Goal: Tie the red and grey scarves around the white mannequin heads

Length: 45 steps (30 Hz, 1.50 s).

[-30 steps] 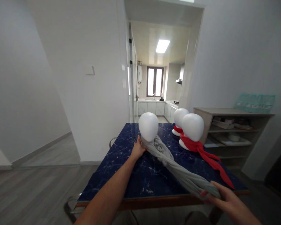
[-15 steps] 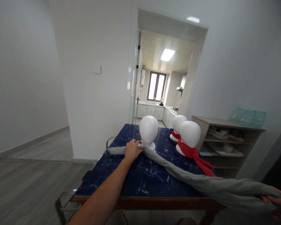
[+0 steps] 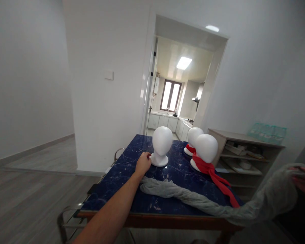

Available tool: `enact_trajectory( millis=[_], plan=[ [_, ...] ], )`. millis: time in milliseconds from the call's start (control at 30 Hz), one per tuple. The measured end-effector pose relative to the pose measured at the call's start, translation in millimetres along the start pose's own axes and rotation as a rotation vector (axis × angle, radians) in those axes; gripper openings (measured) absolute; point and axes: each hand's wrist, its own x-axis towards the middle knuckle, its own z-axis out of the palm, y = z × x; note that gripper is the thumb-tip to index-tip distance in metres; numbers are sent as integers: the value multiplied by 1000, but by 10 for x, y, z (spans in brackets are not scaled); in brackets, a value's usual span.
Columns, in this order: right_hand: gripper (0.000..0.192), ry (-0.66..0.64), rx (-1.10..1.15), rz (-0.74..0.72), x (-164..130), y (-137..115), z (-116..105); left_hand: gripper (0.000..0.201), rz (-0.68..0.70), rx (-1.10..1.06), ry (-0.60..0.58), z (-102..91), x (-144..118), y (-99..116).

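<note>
Holding the grey scarf [image 3: 193, 200] bunched in my right hand [image 3: 303, 181] at 3 o'clock, its tail across the blue table [image 3: 122, 169], I'd keep my half-curled, empty left hand [image 3: 143, 163] steadying the bare mannequin head [image 3: 162, 145] at 12 o'clock.

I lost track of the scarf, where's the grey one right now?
In the head view the grey scarf lies across the near part of the blue table, in front of the bare white head form, trailing off the right edge up to the right hand.
</note>
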Motion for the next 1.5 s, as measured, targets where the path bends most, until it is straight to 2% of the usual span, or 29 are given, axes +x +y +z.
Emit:
enact_trajectory(
  millis=[67,133,267,367,467,567,667,767,833,867,933,967,1033,1067,1167,1233,1367,1500],
  plan=[
    [22,-2,279,207,49,-257,332,27,10,-18,-16,15,11,-13],
    [9,-147,425,253,-16,-566,749,33,34,-31,-37,35,13,-24],
    [19,-403,548,157,-387,-1246,1698,48,80,-43,-79,87,6,-51],
    [33,-579,585,119,-761,-1588,2444,57,95,-50,-105,112,12,-73],
    [36,-816,571,127,-1213,-1599,3194,63,106,-62,-121,124,24,-90],
    [39,-995,471,190,-1761,-1313,3856,66,118,-79,-130,135,33,-101],
    [57,-1091,358,260,-2248,-992,4244,66,110,-83,-134,148,35,-106],
    [70,-1124,361,215,-2379,-863,4241,66,94,-80,-146,161,35,-109],
    [64,-1099,380,170,-2180,-840,4067,67,90,-79,-158,168,38,-107],
    [58,-1042,367,145,-2006,-809,3952,68,90,-79,-164,171,40,-103],
    [45,-831,229,69,-1581,-644,3704,69,91,-77,-176,174,42,-89],
    [43,-659,89,7,-1366,-501,3582,70,92,-75,-180,174,40,-79],
    [48,-384,-168,-143,-1012,-117,3370,71,93,-65,-186,173,31,-56],
    [51,-306,-242,-167,-891,99,3290,72,96,-57,-189,172,24,-46],
    [58,-297,-264,-122,-758,656,3188,76,87,-59,-198,178,9,-31],
    [60,-337,-236,-94,-784,856,3222,80,33,-97,-196,197,23,-22],
    [62,-431,-225,-114,-839,913,3345,89,-115,-177,-187,291,139,44],
    [62,-398,-220,-94,-823,913,3378,89,-140,-156,-187,420,265,147]
  ],
)
